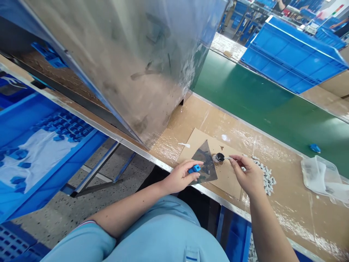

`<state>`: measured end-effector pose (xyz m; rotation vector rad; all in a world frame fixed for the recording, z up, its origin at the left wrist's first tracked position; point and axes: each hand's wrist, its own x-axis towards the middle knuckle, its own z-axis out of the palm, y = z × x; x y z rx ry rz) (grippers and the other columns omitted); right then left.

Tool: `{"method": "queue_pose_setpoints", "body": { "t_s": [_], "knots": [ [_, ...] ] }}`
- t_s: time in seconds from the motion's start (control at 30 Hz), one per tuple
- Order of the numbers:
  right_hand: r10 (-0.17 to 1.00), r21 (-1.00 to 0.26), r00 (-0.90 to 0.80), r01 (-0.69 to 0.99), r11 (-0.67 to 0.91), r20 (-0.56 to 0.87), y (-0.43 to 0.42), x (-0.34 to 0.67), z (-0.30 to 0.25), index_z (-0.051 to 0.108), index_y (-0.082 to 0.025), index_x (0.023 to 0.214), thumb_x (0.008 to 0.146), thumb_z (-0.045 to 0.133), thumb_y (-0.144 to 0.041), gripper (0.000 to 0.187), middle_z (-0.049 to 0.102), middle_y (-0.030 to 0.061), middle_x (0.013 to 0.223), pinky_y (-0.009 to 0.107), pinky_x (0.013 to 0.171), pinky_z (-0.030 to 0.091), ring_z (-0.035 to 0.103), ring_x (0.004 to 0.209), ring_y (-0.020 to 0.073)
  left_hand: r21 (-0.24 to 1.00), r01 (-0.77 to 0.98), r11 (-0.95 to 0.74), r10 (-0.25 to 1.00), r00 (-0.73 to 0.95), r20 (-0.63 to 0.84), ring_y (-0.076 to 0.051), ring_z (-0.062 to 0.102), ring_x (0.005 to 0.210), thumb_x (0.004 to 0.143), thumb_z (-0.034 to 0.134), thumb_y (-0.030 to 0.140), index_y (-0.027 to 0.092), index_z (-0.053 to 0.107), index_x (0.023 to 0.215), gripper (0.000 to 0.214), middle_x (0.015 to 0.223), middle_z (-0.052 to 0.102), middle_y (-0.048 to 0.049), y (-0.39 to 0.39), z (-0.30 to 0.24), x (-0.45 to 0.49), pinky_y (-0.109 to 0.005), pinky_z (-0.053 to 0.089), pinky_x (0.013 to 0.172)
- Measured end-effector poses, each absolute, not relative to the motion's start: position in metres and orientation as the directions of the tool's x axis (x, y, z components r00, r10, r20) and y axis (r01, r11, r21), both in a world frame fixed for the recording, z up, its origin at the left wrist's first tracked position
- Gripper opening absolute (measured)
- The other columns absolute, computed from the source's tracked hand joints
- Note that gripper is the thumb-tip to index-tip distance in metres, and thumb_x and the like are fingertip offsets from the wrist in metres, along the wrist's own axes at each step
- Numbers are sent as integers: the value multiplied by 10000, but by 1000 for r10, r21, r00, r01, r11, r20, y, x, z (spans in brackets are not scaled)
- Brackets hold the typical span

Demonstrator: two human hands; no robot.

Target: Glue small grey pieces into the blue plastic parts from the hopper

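My left hand [178,176] is closed around a small blue plastic part [194,169], thumb and fingers on its sides, over the near edge of a dark flat sheet [205,160]. My right hand [249,174] pinches a thin light stick [227,158] whose far end meets the mouth of a small jar [218,157] with black contents. Whether the stick's tip is a brush or bare cannot be seen. Jar and sheet rest on a piece of cardboard [231,183]. Beside my right hand lies a pile of small grey pieces [268,178].
A large cloudy panel [131,65] rises at the left. Beyond the bench runs a green belt [245,83] with a blue crate [291,54] behind. A clear plastic tub [317,176] stands at right; a blue bin [51,174] at left holds blue parts [67,125].
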<state>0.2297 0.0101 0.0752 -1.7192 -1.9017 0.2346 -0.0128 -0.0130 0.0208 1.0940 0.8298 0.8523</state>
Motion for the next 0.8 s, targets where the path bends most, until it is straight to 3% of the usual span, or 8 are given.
{"method": "queue_pose_setpoints", "body": {
  "t_s": [0.1,0.23,0.33,0.47,0.67,0.8],
  "knots": [
    [958,-477,-23,864,162,284,10,230,73,708,-218,842,888,500,-537,383,686,40,662,300,524,489,611,537,178,938,-188,291,864,473,-173,-135,634,824,850,641,314,184,623,1149,327,967,651,-51,-12,25,-14,-289,505,826],
    [959,-473,-36,864,171,282,10,230,73,702,-220,836,894,499,-525,371,700,45,692,304,543,494,621,558,181,859,-232,456,824,475,-309,-80,556,602,711,777,373,150,659,937,340,803,628,-7,-11,26,-13,-210,466,572],
    [956,-447,-63,874,191,286,10,230,75,697,-220,833,909,482,-503,363,709,48,716,301,555,495,627,573,179,847,-243,473,837,423,-346,-64,526,567,672,806,391,154,671,963,399,767,621,9,-10,28,-12,-189,434,522],
    [951,-391,-113,893,225,289,10,230,76,693,-225,842,928,461,-478,354,695,45,711,295,546,476,619,574,178,806,-298,512,808,485,-334,-75,565,586,752,740,462,154,665,1125,489,786,647,-16,-9,30,-13,-222,480,585],
    [943,-353,-153,900,256,294,10,233,73,688,-232,828,942,433,-485,377,676,39,696,293,529,455,600,557,175,644,-509,571,798,528,-291,-102,634,692,745,752,491,182,666,1166,529,995,678,-74,-9,28,-12,-287,538,727],
    [946,-397,-123,885,241,301,5,233,76,689,-233,825,928,476,-475,339,689,36,709,295,544,481,610,564,171,685,-479,548,807,519,-283,-140,673,755,713,794,445,188,670,1127,503,909,676,-36,-9,25,-12,-318,540,800]
  ]
}}
